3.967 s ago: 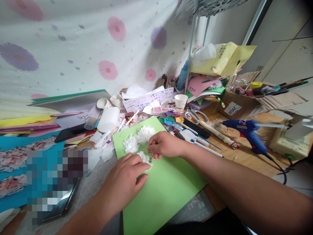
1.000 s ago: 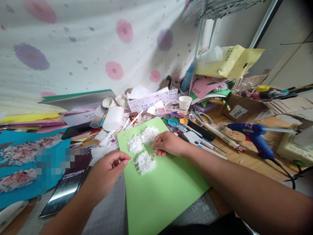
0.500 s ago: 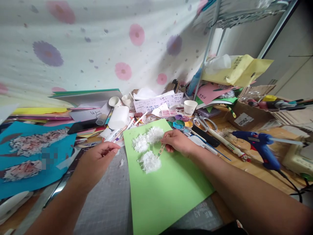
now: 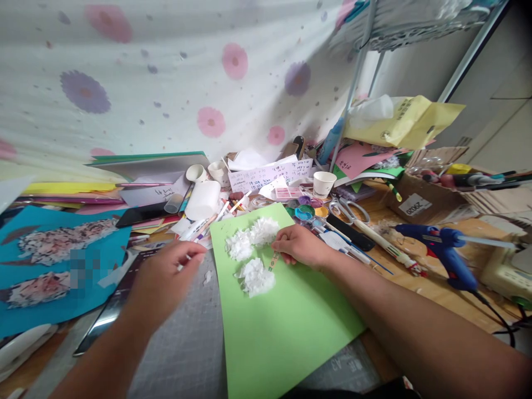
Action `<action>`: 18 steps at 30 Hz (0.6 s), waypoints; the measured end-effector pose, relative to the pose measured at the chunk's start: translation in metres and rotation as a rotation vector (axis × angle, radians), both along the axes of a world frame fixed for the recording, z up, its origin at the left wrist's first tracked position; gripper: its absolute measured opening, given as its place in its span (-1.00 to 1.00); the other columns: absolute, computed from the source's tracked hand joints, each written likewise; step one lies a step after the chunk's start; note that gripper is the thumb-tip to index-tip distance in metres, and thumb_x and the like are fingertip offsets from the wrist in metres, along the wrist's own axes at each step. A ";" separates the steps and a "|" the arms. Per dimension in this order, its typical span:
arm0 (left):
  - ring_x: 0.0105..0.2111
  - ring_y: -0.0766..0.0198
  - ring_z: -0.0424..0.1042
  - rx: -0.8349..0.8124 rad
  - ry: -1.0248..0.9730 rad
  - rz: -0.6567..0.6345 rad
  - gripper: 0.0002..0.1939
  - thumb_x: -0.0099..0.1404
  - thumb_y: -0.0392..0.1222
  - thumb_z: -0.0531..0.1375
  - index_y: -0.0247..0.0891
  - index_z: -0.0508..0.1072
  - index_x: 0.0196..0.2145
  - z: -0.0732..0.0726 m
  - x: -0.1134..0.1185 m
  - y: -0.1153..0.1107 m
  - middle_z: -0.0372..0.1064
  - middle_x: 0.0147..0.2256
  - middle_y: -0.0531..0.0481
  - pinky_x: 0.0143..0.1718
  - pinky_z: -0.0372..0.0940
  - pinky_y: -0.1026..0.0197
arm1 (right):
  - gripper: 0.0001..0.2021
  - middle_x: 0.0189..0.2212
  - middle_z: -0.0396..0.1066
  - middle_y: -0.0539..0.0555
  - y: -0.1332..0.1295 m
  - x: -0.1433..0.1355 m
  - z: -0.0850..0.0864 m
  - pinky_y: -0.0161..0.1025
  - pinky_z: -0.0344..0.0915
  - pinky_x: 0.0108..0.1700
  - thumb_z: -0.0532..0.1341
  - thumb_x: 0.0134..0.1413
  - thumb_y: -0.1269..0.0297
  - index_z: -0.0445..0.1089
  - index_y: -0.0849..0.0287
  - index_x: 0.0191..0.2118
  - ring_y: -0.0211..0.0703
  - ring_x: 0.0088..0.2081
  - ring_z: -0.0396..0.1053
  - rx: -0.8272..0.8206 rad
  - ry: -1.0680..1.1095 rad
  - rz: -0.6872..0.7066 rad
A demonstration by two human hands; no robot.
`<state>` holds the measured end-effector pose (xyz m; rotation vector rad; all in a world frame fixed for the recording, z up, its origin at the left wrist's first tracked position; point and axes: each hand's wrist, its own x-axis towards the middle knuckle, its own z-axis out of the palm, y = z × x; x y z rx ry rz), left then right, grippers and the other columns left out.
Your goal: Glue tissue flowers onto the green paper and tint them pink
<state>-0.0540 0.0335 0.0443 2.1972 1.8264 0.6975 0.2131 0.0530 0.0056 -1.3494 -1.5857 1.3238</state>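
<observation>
A sheet of green paper point(image 4: 282, 327) lies on the grey cutting mat point(image 4: 183, 338). Clumps of crumpled white paper point(image 4: 256, 277) sit on its upper half, two joined at the top and one below. My right hand point(image 4: 297, 246) rests over the sheet beside them, its fingers closed on a small flat craft stick point(image 4: 273, 261) with coloured marks, pointing down at the lower clump's edge. To the left, above the mat, my left hand point(image 4: 174, 271) has thumb and fingertips pinched together. Anything between them is too small to make out. A white paper scrap point(image 4: 208, 276) lies nearby.
A blue sheet with shredded-paper shapes point(image 4: 62, 238) and a dark phone-like device point(image 4: 103, 318) lie left. Behind are paper cups point(image 4: 323, 183), markers and paint pots point(image 4: 305, 212). Scissors point(image 4: 348, 210) and a blue glue gun point(image 4: 440, 244) lie right.
My left hand has shifted slightly right, and the pale bit seen at its fingertips is no longer visible. The craft stick in my right hand has tilted a little and moved slightly right.
</observation>
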 end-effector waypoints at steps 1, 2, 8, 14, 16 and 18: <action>-0.35 0.15 0.43 0.021 0.012 -0.113 -0.78 0.23 -0.08 0.08 -0.16 0.50 -0.33 -0.004 0.007 -0.003 0.45 -0.32 0.00 -0.36 0.28 0.18 | -0.79 -0.82 0.22 -0.09 0.001 0.001 0.000 -0.38 0.02 -0.65 0.23 -0.10 0.29 0.26 0.20 -0.62 -0.38 -0.75 0.06 0.000 0.020 -0.020; -0.28 0.13 0.42 0.058 0.021 -0.256 -0.78 0.24 -0.11 0.07 -0.17 0.50 -0.31 -0.008 0.015 -0.007 0.44 -0.29 -0.03 -0.27 0.30 0.15 | -0.80 -0.81 0.22 -0.10 0.002 0.002 0.000 -0.38 0.02 -0.65 0.21 -0.08 0.28 0.25 0.19 -0.61 -0.38 -0.75 0.06 0.004 0.035 -0.040; -0.05 0.06 0.27 0.077 0.189 -0.559 -0.70 0.23 -0.24 0.14 -0.11 0.43 -0.06 -0.027 0.047 -0.027 0.30 -0.06 -0.09 -0.02 0.23 0.01 | -0.79 -0.75 0.26 -0.09 0.001 0.001 0.003 -0.38 0.04 -0.59 0.20 -0.04 0.23 0.26 0.19 -0.58 -0.37 -0.69 0.10 0.067 0.048 0.001; -0.03 0.02 0.22 0.054 0.274 -0.549 -0.67 0.19 -0.18 0.22 -0.06 0.41 -0.05 -0.030 0.050 -0.030 0.27 -0.03 -0.08 -0.01 0.21 -0.05 | -0.80 -0.75 0.26 -0.11 -0.003 0.001 0.007 -0.37 0.06 -0.59 0.20 -0.04 0.24 0.26 0.17 -0.58 -0.36 -0.69 0.09 0.088 -0.092 0.078; -0.05 0.02 0.22 0.051 0.286 -0.564 -0.73 0.19 -0.17 0.22 -0.06 0.44 -0.11 -0.029 0.050 -0.030 0.27 -0.05 -0.07 -0.04 0.22 -0.03 | -0.80 -0.76 0.25 -0.11 -0.003 0.001 0.009 -0.37 0.05 -0.59 0.20 -0.05 0.25 0.25 0.17 -0.59 -0.36 -0.69 0.09 0.084 -0.120 0.098; -0.06 0.03 0.22 0.051 0.293 -0.581 -0.78 0.19 -0.17 0.22 -0.07 0.45 -0.17 -0.027 0.049 -0.031 0.27 -0.07 -0.06 -0.06 0.21 -0.02 | -0.80 -0.77 0.24 -0.11 -0.003 0.002 0.010 -0.37 0.05 -0.59 0.20 -0.05 0.26 0.25 0.18 -0.60 -0.36 -0.69 0.09 0.081 -0.131 0.106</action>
